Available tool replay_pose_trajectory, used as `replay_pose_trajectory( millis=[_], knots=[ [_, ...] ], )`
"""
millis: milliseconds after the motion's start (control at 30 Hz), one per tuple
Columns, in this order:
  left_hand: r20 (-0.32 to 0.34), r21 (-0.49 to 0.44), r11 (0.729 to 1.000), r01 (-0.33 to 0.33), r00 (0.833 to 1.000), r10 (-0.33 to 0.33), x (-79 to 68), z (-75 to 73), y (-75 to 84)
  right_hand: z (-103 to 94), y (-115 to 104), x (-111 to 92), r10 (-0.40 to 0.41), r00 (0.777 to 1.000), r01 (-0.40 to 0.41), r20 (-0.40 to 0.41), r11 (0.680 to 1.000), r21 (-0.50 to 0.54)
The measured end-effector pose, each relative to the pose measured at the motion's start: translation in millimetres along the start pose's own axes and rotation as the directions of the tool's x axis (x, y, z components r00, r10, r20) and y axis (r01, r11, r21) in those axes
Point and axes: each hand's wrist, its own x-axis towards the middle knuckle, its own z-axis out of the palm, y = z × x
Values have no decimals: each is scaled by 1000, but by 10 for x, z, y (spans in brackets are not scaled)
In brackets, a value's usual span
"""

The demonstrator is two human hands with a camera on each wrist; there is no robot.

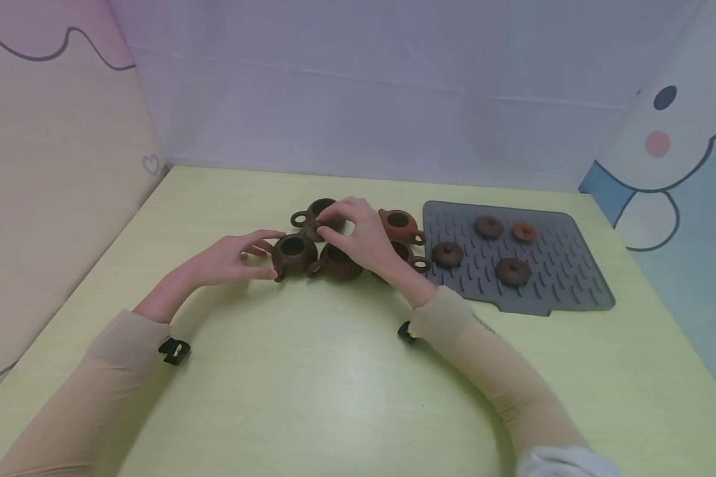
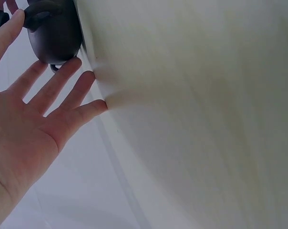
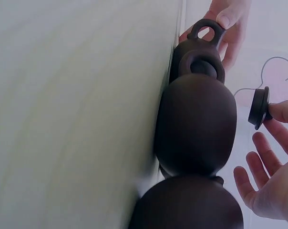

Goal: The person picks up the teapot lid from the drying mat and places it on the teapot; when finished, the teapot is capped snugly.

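My left hand (image 1: 235, 258) is at the left end of a cluster of teapots, beside a dark brown lidless teapot (image 1: 295, 257). In the left wrist view its fingers are spread and nearly straight, with some fingertips (image 2: 76, 63) touching the pot's body (image 2: 58, 36). The thumb rests on the looped handle (image 3: 206, 29). My right hand (image 1: 364, 235) reaches over the cluster and pinches a dark teapot lid (image 3: 259, 109) between thumb and finger. That lid hangs in the air, apart from the pots in the right wrist view. Its other fingers are loosely spread.
Another dark teapot (image 1: 341, 266) sits in front, one (image 1: 328, 205) behind, one (image 1: 401, 252) at right, and a reddish one (image 1: 398, 226) at back right. A grey ribbed mat (image 1: 557, 265) bears several lids, including a dark one (image 1: 513, 271) and an orange-brown one (image 1: 524, 232).
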Motion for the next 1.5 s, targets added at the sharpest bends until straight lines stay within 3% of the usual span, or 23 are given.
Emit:
replay_pose_trajectory(
  millis=[533, 1100, 1500],
  knots=[
    [12, -16, 1000, 16, 1000, -16, 5, -14, -9, 268, -92, 174, 35, 993, -22, 113, 993, -113],
    [20, -21, 1000, 23, 1000, -23, -11, -18, 17, 380, -101, 242, 104, 968, -57, 230, 978, -201],
    [16, -9, 1000, -1, 1000, 1, -19, -17, 26, 371, -79, 228, 84, 963, -30, 257, 978, -209]
  ],
)
